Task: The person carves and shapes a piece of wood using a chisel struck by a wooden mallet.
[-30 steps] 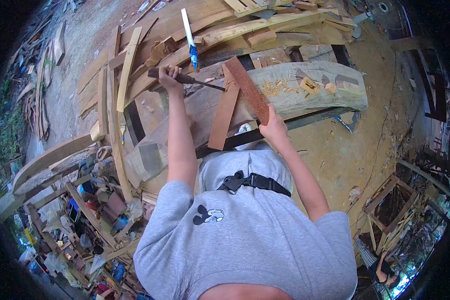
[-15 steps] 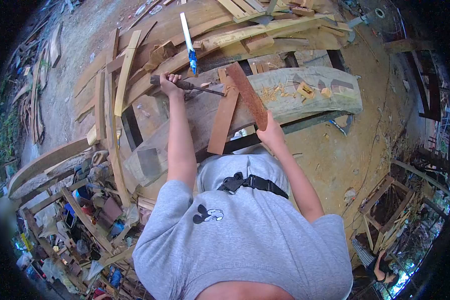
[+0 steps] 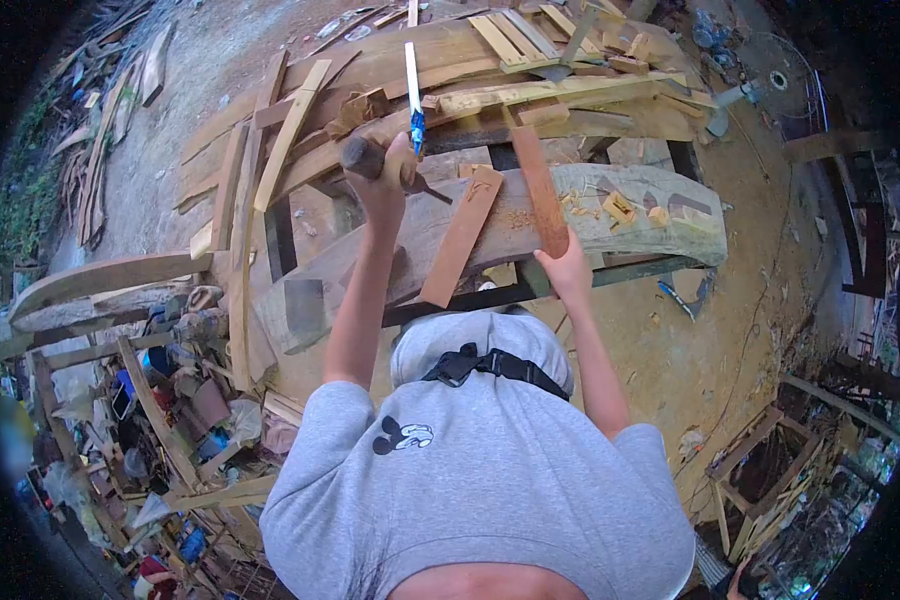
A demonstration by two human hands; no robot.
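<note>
My left hand is closed around the dark handle of a chisel-like tool, held up over a big curved grey timber. My right hand grips the near end of a narrow reddish board that leans across that timber. A second reddish-brown plank lies slanted on the timber between my two hands. Wood chips and small offcut blocks sit on the timber to the right.
Behind the timber lies a heap of pale planks with a blue-and-white stick on it. Scrap wood and clutter fill the left side. To the right are bare dirt ground and wooden frames.
My left hand has lifted the tool up off the timber. My right hand has swung the reddish board more upright. The view has shifted to the right.
</note>
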